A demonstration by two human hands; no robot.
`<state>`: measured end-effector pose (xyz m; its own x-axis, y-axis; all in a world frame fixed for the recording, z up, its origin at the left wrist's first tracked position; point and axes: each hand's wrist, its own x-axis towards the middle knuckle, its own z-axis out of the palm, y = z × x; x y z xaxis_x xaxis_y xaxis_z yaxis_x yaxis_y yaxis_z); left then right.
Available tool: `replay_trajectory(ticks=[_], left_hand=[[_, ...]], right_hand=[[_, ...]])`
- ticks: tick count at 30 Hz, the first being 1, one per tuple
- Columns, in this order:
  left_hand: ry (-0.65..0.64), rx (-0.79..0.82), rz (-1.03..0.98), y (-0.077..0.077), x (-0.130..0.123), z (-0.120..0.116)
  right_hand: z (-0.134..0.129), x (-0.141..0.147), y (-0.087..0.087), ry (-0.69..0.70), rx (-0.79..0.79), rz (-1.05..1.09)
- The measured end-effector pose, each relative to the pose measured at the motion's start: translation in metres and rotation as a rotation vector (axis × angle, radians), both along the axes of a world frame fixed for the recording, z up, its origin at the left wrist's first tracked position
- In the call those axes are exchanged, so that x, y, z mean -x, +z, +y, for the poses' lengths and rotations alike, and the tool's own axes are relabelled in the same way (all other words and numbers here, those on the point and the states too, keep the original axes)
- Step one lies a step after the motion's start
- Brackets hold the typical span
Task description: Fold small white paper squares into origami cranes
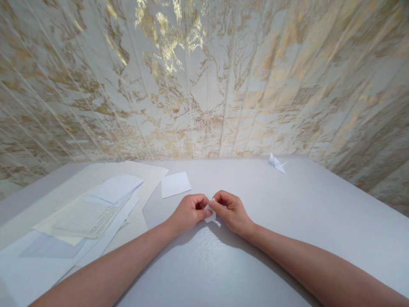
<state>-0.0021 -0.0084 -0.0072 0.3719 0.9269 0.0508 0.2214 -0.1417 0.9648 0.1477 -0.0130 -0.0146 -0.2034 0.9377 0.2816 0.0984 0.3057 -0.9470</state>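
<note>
The left hand and right hand meet mid-surface, both pinching a small white paper, its folds hard to make out. A folded paper figure sits near the far edge of the surface, toward its right corner; loose sheets overlap along the left edge.

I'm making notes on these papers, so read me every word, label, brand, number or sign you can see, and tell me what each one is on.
No text can be read.
Lined sheet in the pile at left: rows of dark marks like writing, too small and blurred to read.
Sheet edge just right of it: a few faint marks, unreadable.
Folded paper in the fingers, paper crane, loose white sheet: none visible.
</note>
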Motion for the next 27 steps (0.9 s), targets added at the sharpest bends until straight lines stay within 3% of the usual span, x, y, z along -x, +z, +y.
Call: replay_trajectory(ticks=[6, 15, 22, 27], left_hand=[[-0.016, 0.059, -0.084, -0.003, -0.004, -0.001], [-0.015, 0.139, -0.085, -0.004, -0.004, 0.0], [0.128, 0.148, -0.166, -0.005, -0.005, 0.001], [0.16, 0.132, -0.094, -0.005, -0.006, 0.002]], right_hand=[[0.004, -0.001, 0.001, -0.045, 0.098, 0.158], [0.005, -0.001, -0.002, -0.062, 0.134, 0.111], [0.007, 0.0, -0.004, 0.066, 0.161, 0.043], [0.009, 0.0, -0.009, -0.002, 0.129, -0.033]])
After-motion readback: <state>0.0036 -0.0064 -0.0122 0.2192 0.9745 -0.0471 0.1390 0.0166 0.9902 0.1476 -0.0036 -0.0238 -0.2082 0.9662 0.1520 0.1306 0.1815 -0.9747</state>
